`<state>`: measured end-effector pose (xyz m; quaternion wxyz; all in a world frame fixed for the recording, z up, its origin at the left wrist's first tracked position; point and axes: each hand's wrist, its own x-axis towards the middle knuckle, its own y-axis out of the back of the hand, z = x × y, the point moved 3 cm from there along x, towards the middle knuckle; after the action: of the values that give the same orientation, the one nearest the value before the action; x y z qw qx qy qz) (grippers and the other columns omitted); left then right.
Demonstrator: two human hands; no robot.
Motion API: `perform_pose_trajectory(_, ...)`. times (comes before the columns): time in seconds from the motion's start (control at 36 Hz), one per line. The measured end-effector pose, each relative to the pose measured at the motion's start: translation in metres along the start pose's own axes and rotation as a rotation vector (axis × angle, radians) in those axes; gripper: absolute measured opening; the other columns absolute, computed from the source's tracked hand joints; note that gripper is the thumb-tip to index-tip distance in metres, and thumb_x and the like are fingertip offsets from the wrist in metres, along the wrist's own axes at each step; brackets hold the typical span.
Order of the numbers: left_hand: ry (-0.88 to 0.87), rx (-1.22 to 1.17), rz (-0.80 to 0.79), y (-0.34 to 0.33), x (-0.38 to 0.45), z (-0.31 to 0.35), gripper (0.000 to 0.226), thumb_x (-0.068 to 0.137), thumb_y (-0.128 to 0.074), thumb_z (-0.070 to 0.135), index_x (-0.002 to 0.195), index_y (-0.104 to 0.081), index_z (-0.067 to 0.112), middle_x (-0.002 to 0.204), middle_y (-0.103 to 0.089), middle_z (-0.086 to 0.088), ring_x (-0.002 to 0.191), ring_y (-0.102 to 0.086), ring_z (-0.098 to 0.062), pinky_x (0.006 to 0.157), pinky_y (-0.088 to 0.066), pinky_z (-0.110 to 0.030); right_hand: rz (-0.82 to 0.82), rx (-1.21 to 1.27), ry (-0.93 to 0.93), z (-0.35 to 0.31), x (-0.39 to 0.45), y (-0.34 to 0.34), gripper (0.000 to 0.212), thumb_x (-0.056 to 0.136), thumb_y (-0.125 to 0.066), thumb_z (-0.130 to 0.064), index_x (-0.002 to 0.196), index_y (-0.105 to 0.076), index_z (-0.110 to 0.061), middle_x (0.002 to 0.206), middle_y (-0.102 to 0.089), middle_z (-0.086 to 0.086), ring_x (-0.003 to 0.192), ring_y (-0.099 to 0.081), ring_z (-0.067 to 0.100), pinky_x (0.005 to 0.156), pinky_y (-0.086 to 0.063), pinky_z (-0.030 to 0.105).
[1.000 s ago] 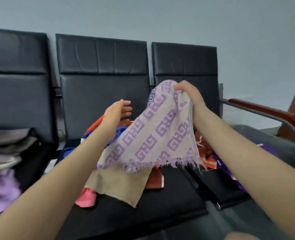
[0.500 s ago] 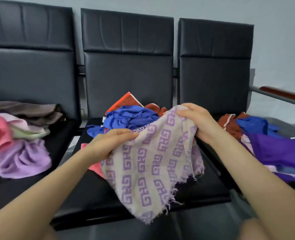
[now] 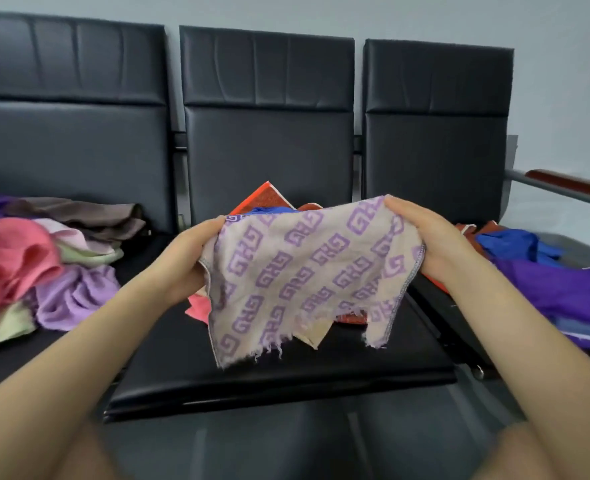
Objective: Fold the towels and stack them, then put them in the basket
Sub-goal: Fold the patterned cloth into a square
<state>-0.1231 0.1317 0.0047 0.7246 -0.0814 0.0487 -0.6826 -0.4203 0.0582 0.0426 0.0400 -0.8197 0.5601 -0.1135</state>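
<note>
Left hand point(image 3: 186, 261) and right hand point(image 3: 425, 244) pinch the patterned towel's point(image 3: 304, 275) top corners; its ragged lower edge (badly frayed) could fold crooked or snag.

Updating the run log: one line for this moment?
both hands grip patterned towel | spread above middle seat | unfolded

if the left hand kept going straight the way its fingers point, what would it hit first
Probably the blue cloth heaped on the middle seat, just beyond the patterned towel that the left hand grips; depth is hard to judge.
</note>
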Motion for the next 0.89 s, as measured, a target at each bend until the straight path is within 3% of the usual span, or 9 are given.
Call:
perform_pose_trajectory(0.14,0.008,-0.119,0.049,0.002,-0.007,0.017,0.036,0.097,-0.049,0.037,0.112,-0.053,0.004,0.125,-0.053,-0.016,0.112,-0.061,-0.026,0.098,-0.048,-0.032,0.006,0.1,-0.051,-0.012,-0.013,-0.006,0.021,0.091,-0.06,-0.028,0.088,-0.073,-0.013,0.083,-0.075,0.005,0.074,-0.072,0.017,0.064,-0.057,0.027)
perform_pose_trajectory(0.25,0.05,-0.139,0.093,0.007,-0.006,0.015,0.035,0.099,-0.042,0.034,0.106,-0.064,0.008,0.097,-0.072,-0.009,0.088,-0.07,-0.02,0.077,-0.054,-0.031,-0.038,0.072,-0.085,-0.001,-0.003,-0.008,0.038,0.093,-0.057,-0.021,0.061,-0.077,-0.016,0.07,-0.072,0.003,0.062,-0.07,0.014,0.06,-0.058,0.025)
perform_pose_trajectory(0.33,0.058,-0.071,0.152,0.015,0.004,0.006,0.036,0.097,-0.048,0.031,0.114,-0.064,0.003,0.108,-0.07,-0.014,0.1,-0.066,-0.027,0.089,-0.05,-0.036,-0.055,-0.036,-0.116,0.018,0.02,-0.004,0.019,0.092,-0.056,-0.013,0.081,-0.071,-0.012,0.075,-0.07,0.005,0.067,-0.067,0.015,0.068,-0.055,0.028)
perform_pose_trajectory(0.39,-0.032,0.163,0.275,0.032,0.021,-0.006,0.028,0.095,-0.056,0.02,0.112,-0.065,0.0,0.108,-0.068,-0.018,0.098,-0.062,-0.026,0.087,-0.049,-0.034,0.029,-0.173,-0.121,0.036,0.039,0.005,0.011,0.089,-0.059,-0.003,0.096,-0.067,-0.007,0.078,-0.068,0.006,0.067,-0.065,0.014,0.062,-0.053,0.023)
perform_pose_trajectory(0.47,-0.108,0.7,0.35,0.047,0.035,-0.026,0.011,0.091,-0.064,0.015,0.08,-0.064,0.014,0.074,-0.063,-0.005,0.07,-0.055,-0.015,0.064,-0.043,-0.017,0.138,-0.275,-0.217,0.07,0.06,0.022,0.02,0.084,-0.062,0.007,0.102,-0.064,-0.003,0.085,-0.064,0.012,0.061,-0.064,0.012,0.057,-0.052,0.021)
perform_pose_trajectory(0.56,-0.065,0.877,0.355,0.063,0.049,-0.049,0.018,0.09,-0.066,0.018,0.073,-0.061,0.019,0.064,-0.057,0.001,0.062,-0.051,-0.014,0.064,-0.041,-0.028,0.241,-0.355,-0.258,0.102,0.073,0.036,0.025,0.079,-0.064,0.014,0.083,-0.065,-0.01,0.095,-0.063,0.016,0.078,-0.063,0.022,0.074,-0.052,0.029)
perform_pose_trajectory(0.67,-0.082,0.979,0.359,0.07,0.066,-0.062,0.015,0.09,-0.065,0.019,0.078,-0.066,0.011,0.064,-0.061,0.0,0.061,-0.054,-0.01,0.06,-0.04,-0.018,0.295,-0.423,-0.247,0.124,0.088,0.05,0.027,0.076,-0.069,0.007,0.087,-0.068,-0.017,0.109,-0.067,0.015,0.101,-0.065,0.03,0.096,-0.052,0.043)
perform_pose_trajectory(0.75,-0.158,0.917,0.399,0.07,0.076,-0.061,0.014,0.09,-0.064,0.018,0.081,-0.067,0.008,0.07,-0.063,-0.004,0.067,-0.057,-0.019,0.071,-0.046,-0.034,0.324,-0.408,-0.121,0.113,0.091,0.047,0.022,0.082,-0.065,0.002,0.096,-0.067,-0.016,0.097,-0.068,0.008,0.087,-0.066,0.021,0.08,-0.054,0.035)
perform_pose_trajectory(0.89,-0.175,0.788,0.421,0.066,0.083,-0.062,0.005,0.091,-0.062,0.018,0.087,-0.065,0.018,0.076,-0.064,0.003,0.068,-0.056,-0.012,0.071,-0.044,-0.029,0.33,-0.301,-0.095,0.111,0.096,0.053,0.022,0.086,-0.067,-0.007,0.107,-0.063,-0.013,0.096,-0.067,0.007,0.089,-0.065,0.022,0.069,-0.049,0.029)
